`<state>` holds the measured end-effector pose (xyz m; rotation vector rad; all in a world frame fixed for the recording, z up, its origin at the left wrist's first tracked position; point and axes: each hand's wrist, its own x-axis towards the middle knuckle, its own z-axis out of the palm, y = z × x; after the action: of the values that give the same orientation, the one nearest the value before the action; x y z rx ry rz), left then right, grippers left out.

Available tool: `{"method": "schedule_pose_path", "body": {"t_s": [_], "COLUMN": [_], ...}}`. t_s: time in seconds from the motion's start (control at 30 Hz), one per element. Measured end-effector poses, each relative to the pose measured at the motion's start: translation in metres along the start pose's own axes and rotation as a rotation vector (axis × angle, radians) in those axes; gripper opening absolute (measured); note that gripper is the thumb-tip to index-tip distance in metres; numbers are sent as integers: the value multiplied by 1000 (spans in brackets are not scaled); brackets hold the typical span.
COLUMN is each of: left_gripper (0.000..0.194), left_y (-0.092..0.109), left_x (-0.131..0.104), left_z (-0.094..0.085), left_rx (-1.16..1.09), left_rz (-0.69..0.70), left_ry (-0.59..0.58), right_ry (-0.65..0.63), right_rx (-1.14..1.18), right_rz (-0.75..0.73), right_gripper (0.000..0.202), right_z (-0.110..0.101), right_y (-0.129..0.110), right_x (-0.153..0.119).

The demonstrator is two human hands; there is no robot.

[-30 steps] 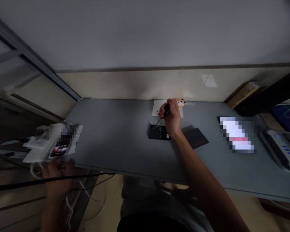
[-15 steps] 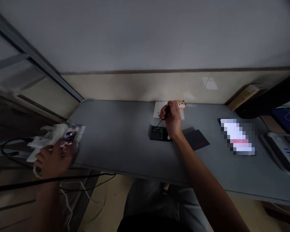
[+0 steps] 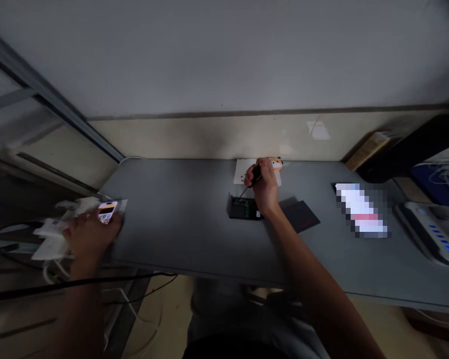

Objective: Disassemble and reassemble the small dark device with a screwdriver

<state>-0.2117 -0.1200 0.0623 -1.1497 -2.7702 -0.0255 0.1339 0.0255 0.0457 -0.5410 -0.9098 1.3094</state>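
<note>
My right hand (image 3: 265, 187) is closed round the dark handle of a screwdriver (image 3: 256, 173). Its thin shaft slants down to the left, the tip at a green circuit board (image 3: 240, 205) inside an open black case (image 3: 248, 216). Whether the tip sits in a screw is too small to tell. Beside my right forearm lies a flat dark panel (image 3: 303, 216). At the table's left end, my left hand (image 3: 92, 234) grips a phone (image 3: 107, 211) with a lit screen of app icons. Clear plastic packaging (image 3: 52, 234) lies around and behind that hand.
White paper (image 3: 241, 172) with small dark specks and an orange animal-face item (image 3: 275, 163) lie behind my right hand. On the right are a blurred-out bright screen (image 3: 361, 210) and a power strip (image 3: 430, 234) with blue lights. A black cable (image 3: 134, 277) crosses at lower left.
The phone under my left hand now shows app icons instead of a dark picture, and that hand is less blurred. My right hand keeps the screwdriver at the board. The view has shifted slightly.
</note>
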Motion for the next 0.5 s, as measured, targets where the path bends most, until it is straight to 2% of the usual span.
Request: {"method": "schedule_pose_path", "body": {"t_s": [0.27, 0.5], "left_gripper": [58, 56], "left_y": [9, 7], "left_x": [3, 5], "left_z": [-5, -6], "left_rx": [80, 4], "left_rz": [-33, -57], "left_ry": [13, -17], "right_ry": [8, -1], "right_rx": [-15, 2], "right_rz": [1, -5], "right_gripper": [48, 49], "right_z": [0, 1], "right_y": [-1, 0], "right_x": [0, 1]}}
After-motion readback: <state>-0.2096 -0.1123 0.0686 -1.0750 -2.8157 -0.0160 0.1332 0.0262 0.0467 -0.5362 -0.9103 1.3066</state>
